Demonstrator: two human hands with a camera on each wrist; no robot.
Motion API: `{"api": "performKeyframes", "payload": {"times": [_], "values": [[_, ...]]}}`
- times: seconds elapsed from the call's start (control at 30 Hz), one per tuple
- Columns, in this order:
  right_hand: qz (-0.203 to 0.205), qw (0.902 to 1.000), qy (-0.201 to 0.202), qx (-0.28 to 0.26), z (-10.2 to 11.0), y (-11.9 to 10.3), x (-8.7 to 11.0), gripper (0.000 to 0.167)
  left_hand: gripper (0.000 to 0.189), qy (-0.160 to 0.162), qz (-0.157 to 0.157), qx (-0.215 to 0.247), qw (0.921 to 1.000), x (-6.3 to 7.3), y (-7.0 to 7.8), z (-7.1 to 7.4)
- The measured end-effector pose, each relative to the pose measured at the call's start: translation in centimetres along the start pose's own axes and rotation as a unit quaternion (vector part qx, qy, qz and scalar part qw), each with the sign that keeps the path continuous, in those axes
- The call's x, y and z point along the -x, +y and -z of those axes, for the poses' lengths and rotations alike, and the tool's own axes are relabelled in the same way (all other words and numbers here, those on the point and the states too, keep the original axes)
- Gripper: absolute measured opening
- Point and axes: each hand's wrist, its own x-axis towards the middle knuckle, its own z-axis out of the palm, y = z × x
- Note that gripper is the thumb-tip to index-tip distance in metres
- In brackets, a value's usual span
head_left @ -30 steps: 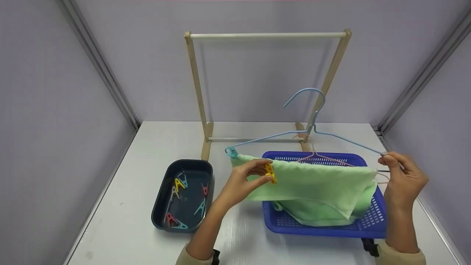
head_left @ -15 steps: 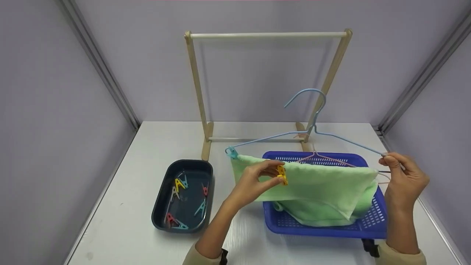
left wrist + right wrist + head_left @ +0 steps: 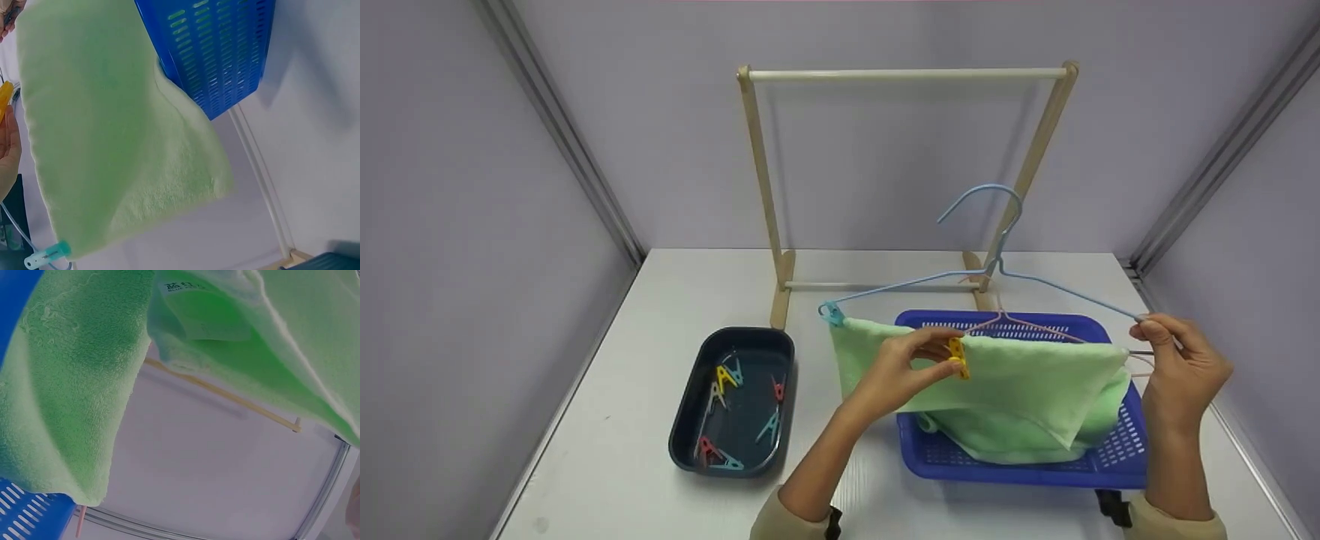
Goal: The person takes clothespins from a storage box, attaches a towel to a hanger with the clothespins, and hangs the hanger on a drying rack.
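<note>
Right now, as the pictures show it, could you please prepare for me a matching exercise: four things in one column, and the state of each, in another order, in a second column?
Things:
1. Blue hanger
2. Dark tray
3. Left hand
4. Hanging cloth

States:
A. pinches a yellow clothespin
B. light green, with a teal clothespin at one corner
C. pinched at one end by the right hand
D. holds several loose clothespins

Right pairs: 1-C, 2-D, 3-A, 4-B.
</note>
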Motion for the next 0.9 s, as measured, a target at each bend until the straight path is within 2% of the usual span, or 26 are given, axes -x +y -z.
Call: {"api": "performKeyframes", "payload": {"times": [0.23,0.57,0.9], "values": [[-0.005,0.9998,0.01,-0.019,0.0,0.0,0.0,0.014,0.036,-0.01,0.011,0.005,0.9999,-0.2,0.1,-0.7],[-0.009,0.9994,0.015,-0.029,-0.1,0.0,0.1,0.015,0.035,-0.011,0.009,0.008,0.9999,-0.6,0.4,-1.1],[-0.004,1.0,0.003,-0.007,-0.1,0.0,0.0,0.014,0.035,-0.018,0.009,0.025,0.9995,-1.3,0.6,-1.7]]}}
